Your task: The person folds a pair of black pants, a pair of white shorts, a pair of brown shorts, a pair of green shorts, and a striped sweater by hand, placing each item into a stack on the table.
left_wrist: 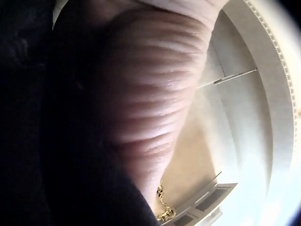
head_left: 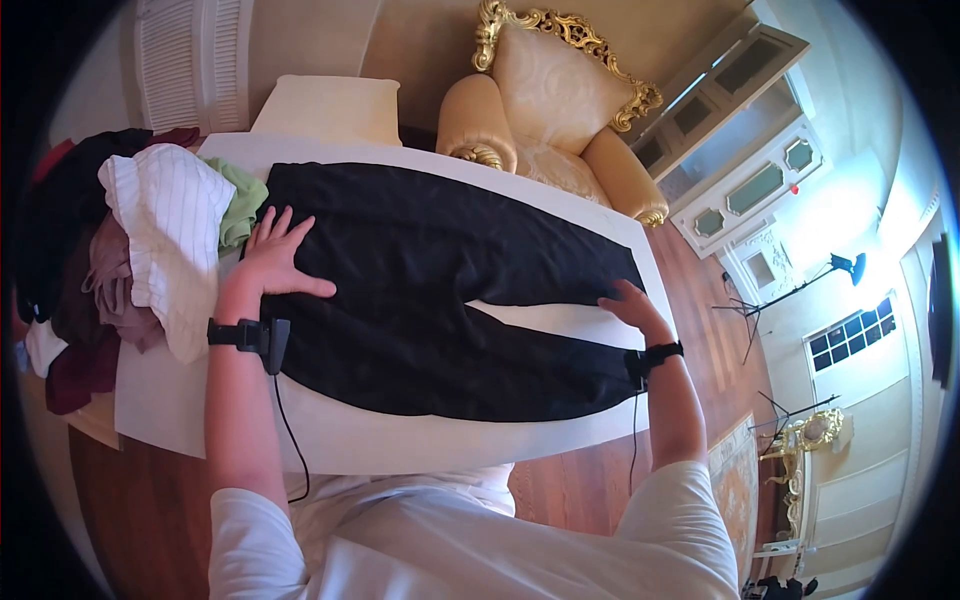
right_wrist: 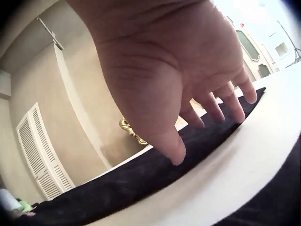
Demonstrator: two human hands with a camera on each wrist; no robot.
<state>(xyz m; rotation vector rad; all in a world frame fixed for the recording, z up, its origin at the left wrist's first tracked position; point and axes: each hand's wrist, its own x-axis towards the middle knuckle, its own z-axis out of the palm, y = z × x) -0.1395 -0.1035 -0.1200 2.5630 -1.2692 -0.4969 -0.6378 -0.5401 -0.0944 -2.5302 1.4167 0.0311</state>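
Observation:
Black trousers (head_left: 400,240) lie spread flat on a white table (head_left: 400,440), waist end at the left, the two legs pointing right with a white gap between them. The left hand (head_left: 278,262) rests with spread fingers on the waist end; in the left wrist view the palm (left_wrist: 155,89) is close up against dark cloth. At the right, the right hand (head_left: 635,308) is over the inner edge of the far leg near its hem. In the right wrist view that hand (right_wrist: 178,75) has its fingers extended down at the black leg (right_wrist: 117,188), holding nothing visibly.
A heap of clothes, with a white striped garment (head_left: 160,230) and a green one (head_left: 242,205), sits at the table's left end. Behind the table stand a gold armchair (head_left: 550,100) and a cream stool or box (head_left: 330,108). A lamp on a tripod (head_left: 848,268) is farther right.

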